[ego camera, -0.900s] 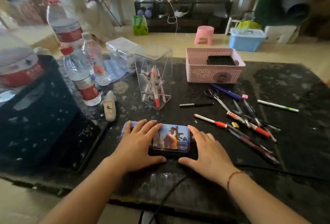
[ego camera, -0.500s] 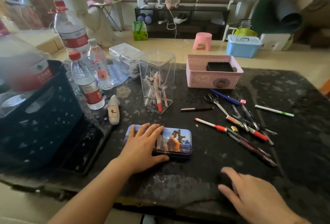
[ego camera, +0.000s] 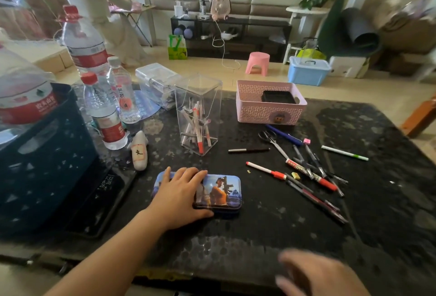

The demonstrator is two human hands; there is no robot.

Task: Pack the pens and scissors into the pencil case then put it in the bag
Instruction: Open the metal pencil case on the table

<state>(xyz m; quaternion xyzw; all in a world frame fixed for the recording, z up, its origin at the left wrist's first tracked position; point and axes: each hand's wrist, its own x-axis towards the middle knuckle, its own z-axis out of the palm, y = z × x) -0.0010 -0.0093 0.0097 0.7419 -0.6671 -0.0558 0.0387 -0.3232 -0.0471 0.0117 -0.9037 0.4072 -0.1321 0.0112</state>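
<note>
Head view: the left hand [ego camera: 180,195] lies flat, fingers spread, on the left half of the closed pencil case [ego camera: 212,195], a printed tin resting near the front middle of the dark worktop [ego camera: 389,189]. The thumb runs along the case's near edge; the hand presses on the lid rather than gripping it. The right hand [ego camera: 318,276] is at the lower right of the frame, over the worktop's front edge, blurred; its fingers look loosely extended and it has nothing in it.

To the right of the case, well apart from it, the pens are scattered in a loose heap: a red-and-white pen [ego camera: 265,170] nearest the case, a black pen [ego camera: 249,150] beyond it, a blue pen [ego camera: 284,134] by the pink basket [ego camera: 250,111], and a white pen with a green tip [ego camera: 344,153] lying apart at the far right. The scissors [ego camera: 271,140] lie at the heap's far end, handles toward the basket.

Behind the case stands a clear acrylic pen holder [ego camera: 199,114] with several pens upright in it. Water bottles [ego camera: 108,118] and a dark blue crate [ego camera: 40,161] fill the left side.
</note>
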